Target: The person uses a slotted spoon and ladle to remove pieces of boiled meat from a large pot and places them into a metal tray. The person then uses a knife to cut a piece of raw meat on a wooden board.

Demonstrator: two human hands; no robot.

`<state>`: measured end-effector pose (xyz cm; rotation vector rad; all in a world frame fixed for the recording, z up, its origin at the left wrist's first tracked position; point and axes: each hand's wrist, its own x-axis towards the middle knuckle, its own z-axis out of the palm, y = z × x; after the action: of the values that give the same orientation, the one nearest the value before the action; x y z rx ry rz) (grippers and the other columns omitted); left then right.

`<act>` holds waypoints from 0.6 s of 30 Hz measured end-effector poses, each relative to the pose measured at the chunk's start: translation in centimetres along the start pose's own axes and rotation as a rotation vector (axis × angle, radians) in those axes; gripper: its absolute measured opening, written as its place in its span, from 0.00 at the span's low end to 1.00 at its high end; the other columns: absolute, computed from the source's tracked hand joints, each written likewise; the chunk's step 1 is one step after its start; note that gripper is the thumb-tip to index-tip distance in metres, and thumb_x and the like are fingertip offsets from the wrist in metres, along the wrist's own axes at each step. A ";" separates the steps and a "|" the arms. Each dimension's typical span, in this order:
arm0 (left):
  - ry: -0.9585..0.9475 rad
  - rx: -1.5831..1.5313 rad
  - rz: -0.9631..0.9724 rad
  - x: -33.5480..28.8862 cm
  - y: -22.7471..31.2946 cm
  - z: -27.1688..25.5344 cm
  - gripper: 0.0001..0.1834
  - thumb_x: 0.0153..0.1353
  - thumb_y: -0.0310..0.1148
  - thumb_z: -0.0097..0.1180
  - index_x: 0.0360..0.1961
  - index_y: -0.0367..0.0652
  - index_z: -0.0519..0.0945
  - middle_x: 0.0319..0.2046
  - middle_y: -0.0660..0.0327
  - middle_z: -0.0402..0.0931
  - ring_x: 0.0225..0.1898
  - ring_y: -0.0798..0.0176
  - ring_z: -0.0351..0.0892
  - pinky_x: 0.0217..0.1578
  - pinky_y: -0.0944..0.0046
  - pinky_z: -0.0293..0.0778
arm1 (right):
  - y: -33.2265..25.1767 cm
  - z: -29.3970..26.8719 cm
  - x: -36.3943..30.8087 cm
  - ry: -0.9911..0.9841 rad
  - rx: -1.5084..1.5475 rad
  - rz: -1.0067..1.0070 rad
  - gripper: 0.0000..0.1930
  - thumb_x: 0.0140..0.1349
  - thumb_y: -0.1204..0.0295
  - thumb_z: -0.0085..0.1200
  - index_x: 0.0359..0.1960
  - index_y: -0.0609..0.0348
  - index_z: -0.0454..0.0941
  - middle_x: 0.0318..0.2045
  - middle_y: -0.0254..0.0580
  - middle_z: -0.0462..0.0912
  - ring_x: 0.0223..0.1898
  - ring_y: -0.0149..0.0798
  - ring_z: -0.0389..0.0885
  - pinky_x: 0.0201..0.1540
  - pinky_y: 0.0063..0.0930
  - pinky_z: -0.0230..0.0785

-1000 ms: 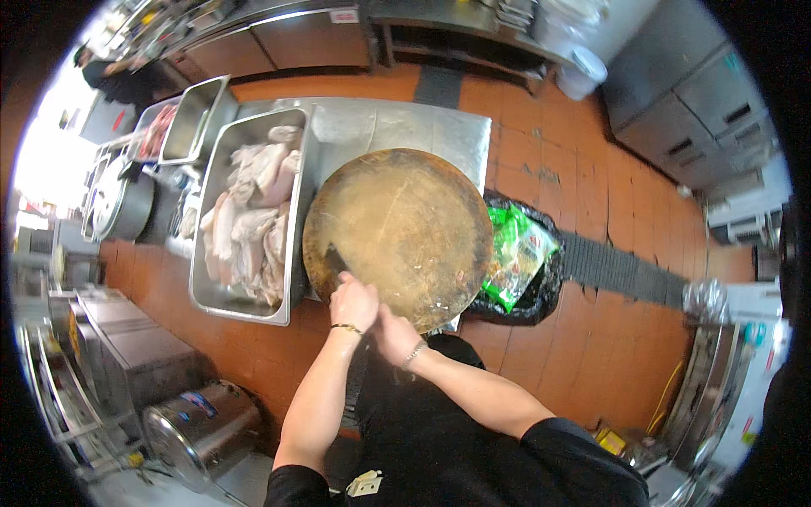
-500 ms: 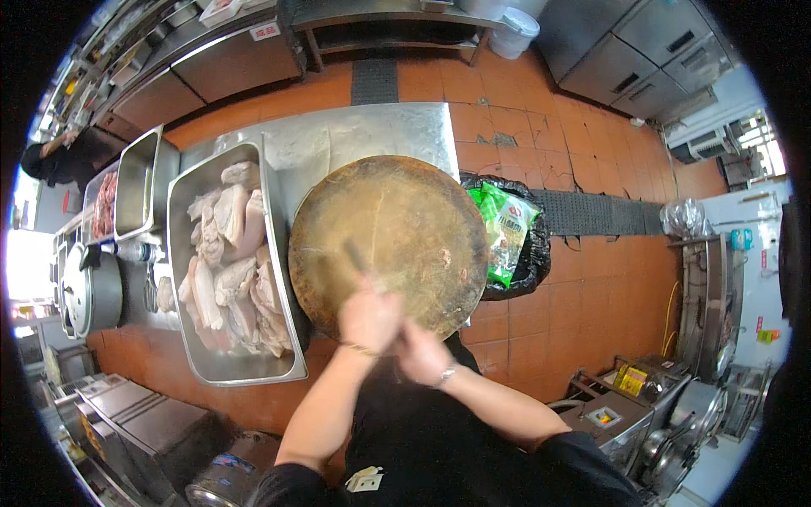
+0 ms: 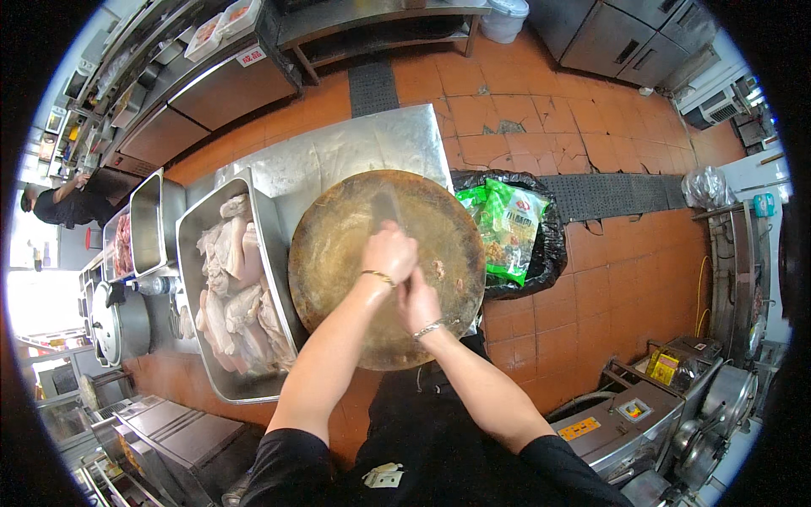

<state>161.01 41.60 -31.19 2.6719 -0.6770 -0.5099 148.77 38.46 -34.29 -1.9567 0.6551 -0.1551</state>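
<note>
Over a round, worn wooden chopping block [image 3: 338, 270] I hold a knife [image 3: 386, 205], its grey blade smeared by motion and pointing away from me. My left hand [image 3: 390, 251] is closed close behind the blade. Just below and to the right, my right hand [image 3: 420, 306] is closed too, seemingly round the rear of the handle, which the fingers mostly hide. Small scraps [image 3: 440, 270] lie on the block's right side. To the left, a deep steel tray [image 3: 277, 228] holds several large pieces of pale raw meat [image 3: 245, 308].
The block stands on a steel table [image 3: 338, 148]. A black plastic bag [image 3: 553, 245] with green printed packets [image 3: 509, 228] sits to its right. An empty steel tray [image 3: 173, 198] and a large lidded pot [image 3: 127, 325] are farther left. A person [image 3: 72, 203] stands at the far left.
Both hands and the knife have moved away from me across the block. The blade showed narrow before and now looks broader. My view has shifted slightly.
</note>
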 end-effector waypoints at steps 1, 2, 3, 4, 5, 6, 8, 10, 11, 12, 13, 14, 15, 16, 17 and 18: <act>-0.011 -0.011 0.009 0.0 1.4 0.5 0.25 0.60 0.39 0.48 0.41 0.18 0.70 0.28 0.34 0.80 0.33 0.34 0.82 0.40 0.44 0.79 | 0.3 -1.2 -0.4 0.032 0.021 -0.015 0.11 0.64 0.72 0.50 0.46 0.60 0.68 0.29 0.67 0.80 0.32 0.70 0.79 0.35 0.60 0.71; -0.030 -0.026 0.014 0.0 2.7 0.8 0.26 0.60 0.39 0.48 0.41 0.17 0.70 0.28 0.34 0.80 0.34 0.34 0.83 0.40 0.44 0.79 | 0.4 -2.2 -0.8 0.065 -0.018 -0.021 0.12 0.64 0.73 0.50 0.48 0.61 0.67 0.31 0.67 0.81 0.34 0.70 0.79 0.35 0.59 0.71; -0.070 0.040 0.121 0.1 3.5 0.9 0.25 0.59 0.38 0.48 0.41 0.17 0.70 0.29 0.34 0.80 0.34 0.35 0.83 0.40 0.44 0.79 | 0.3 -2.9 -1.1 0.084 0.001 0.007 0.14 0.64 0.73 0.50 0.50 0.61 0.67 0.31 0.67 0.81 0.35 0.70 0.79 0.36 0.59 0.71; -0.130 0.078 0.185 -0.3 4.0 0.9 0.23 0.58 0.36 0.49 0.42 0.19 0.72 0.29 0.33 0.80 0.34 0.35 0.83 0.39 0.43 0.79 | 0.0 -3.4 -1.6 0.111 -0.020 0.025 0.16 0.64 0.74 0.50 0.52 0.62 0.66 0.32 0.68 0.81 0.36 0.70 0.79 0.36 0.58 0.72; -0.118 0.033 0.127 -0.7 4.4 0.8 0.22 0.57 0.34 0.49 0.44 0.22 0.74 0.29 0.33 0.80 0.34 0.35 0.83 0.39 0.43 0.79 | -0.3 -3.7 -1.9 0.116 -0.004 0.086 0.14 0.63 0.77 0.51 0.50 0.63 0.69 0.35 0.65 0.82 0.40 0.67 0.80 0.40 0.52 0.73; -0.096 0.013 0.134 -1.3 3.7 0.3 0.21 0.57 0.34 0.49 0.44 0.24 0.75 0.30 0.33 0.80 0.34 0.36 0.83 0.38 0.43 0.80 | -0.7 -3.9 -2.1 0.068 0.013 0.125 0.14 0.63 0.77 0.52 0.49 0.63 0.69 0.35 0.66 0.82 0.39 0.67 0.80 0.39 0.52 0.73; -0.130 -0.024 0.149 -2.7 1.7 -0.8 0.20 0.57 0.33 0.49 0.45 0.28 0.76 0.31 0.33 0.80 0.34 0.37 0.84 0.37 0.44 0.80 | -2.0 -3.1 -2.8 -0.031 -0.031 0.094 0.13 0.63 0.78 0.51 0.48 0.63 0.69 0.34 0.66 0.81 0.39 0.69 0.80 0.39 0.53 0.73; -0.040 0.056 0.001 -6.0 -2.6 -2.4 0.14 0.57 0.33 0.49 0.21 0.39 0.83 0.29 0.47 0.83 0.32 0.46 0.85 0.32 0.47 0.81 | -3.8 -1.0 -4.2 -0.222 -0.050 -0.064 0.13 0.63 0.77 0.49 0.49 0.63 0.68 0.32 0.68 0.81 0.38 0.70 0.79 0.40 0.55 0.73; 0.009 0.263 0.135 -8.0 -5.6 -3.5 0.14 0.58 0.34 0.49 0.27 0.35 0.81 0.30 0.42 0.82 0.33 0.41 0.84 0.35 0.45 0.80 | -4.6 0.5 -5.0 -0.353 -0.097 -0.070 0.13 0.62 0.77 0.49 0.47 0.62 0.68 0.31 0.67 0.81 0.36 0.70 0.79 0.39 0.57 0.72; 0.095 -0.087 -0.325 -9.4 -7.5 -3.9 0.18 0.59 0.36 0.48 0.38 0.28 0.76 0.30 0.36 0.80 0.34 0.35 0.82 0.38 0.41 0.78 | -5.5 2.1 -6.1 -0.470 -0.124 -0.070 0.12 0.61 0.77 0.49 0.46 0.61 0.67 0.29 0.67 0.80 0.34 0.70 0.79 0.39 0.60 0.72; 0.071 -0.139 -0.363 -10.6 -9.3 -4.5 0.24 0.59 0.39 0.48 0.45 0.23 0.69 0.30 0.31 0.78 0.35 0.31 0.80 0.42 0.39 0.76 | -6.1 3.7 -6.4 -0.535 -0.115 -0.043 0.12 0.61 0.76 0.49 0.46 0.61 0.67 0.30 0.68 0.80 0.34 0.70 0.79 0.40 0.60 0.72; 0.116 -0.233 -0.306 -11.3 -10.3 -4.5 0.25 0.60 0.39 0.47 0.46 0.22 0.69 0.29 0.31 0.79 0.35 0.32 0.81 0.42 0.39 0.76 | -6.3 4.7 -6.6 -0.599 -0.079 -0.027 0.12 0.61 0.75 0.49 0.46 0.62 0.67 0.30 0.68 0.80 0.34 0.70 0.79 0.41 0.59 0.72; 0.156 -0.149 -0.265 -10.9 -10.2 -3.8 0.25 0.60 0.39 0.47 0.46 0.22 0.69 0.28 0.32 0.79 0.34 0.31 0.81 0.42 0.39 0.76 | -6.0 4.8 -6.7 -0.593 -0.065 -0.017 0.11 0.63 0.74 0.49 0.45 0.62 0.67 0.30 0.69 0.80 0.34 0.71 0.79 0.42 0.59 0.72; 0.091 -0.073 -0.292 -10.5 -9.6 -3.1 0.25 0.60 0.39 0.47 0.46 0.23 0.69 0.28 0.32 0.79 0.34 0.31 0.81 0.42 0.39 0.76 | -5.6 4.6 -6.5 -0.491 -0.019 -0.022 0.11 0.63 0.74 0.49 0.45 0.62 0.67 0.30 0.69 0.80 0.35 0.71 0.79 0.42 0.60 0.72; 0.069 -0.017 -0.329 -9.4 -8.3 -2.2 0.24 0.60 0.39 0.46 0.46 0.24 0.69 0.27 0.33 0.79 0.33 0.31 0.81 0.40 0.40 0.76 | -4.8 3.8 -6.2 -0.423 0.008 0.011 0.10 0.63 0.73 0.49 0.44 0.62 0.67 0.30 0.69 0.80 0.35 0.71 0.79 0.42 0.60 0.71; 0.043 -0.055 -0.224 -8.4 -6.7 -1.4 0.24 0.61 0.39 0.46 0.45 0.24 0.69 0.27 0.35 0.79 0.32 0.33 0.81 0.38 0.42 0.77 | -3.9 2.5 -6.2 -0.366 0.025 0.067 0.10 0.63 0.73 0.50 0.44 0.62 0.67 0.30 0.70 0.80 0.35 0.71 0.78 0.42 0.61 0.71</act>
<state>157.23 51.79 -30.54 2.7127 -0.3476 -0.5178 145.96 44.88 -31.04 -1.8709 0.4726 0.2307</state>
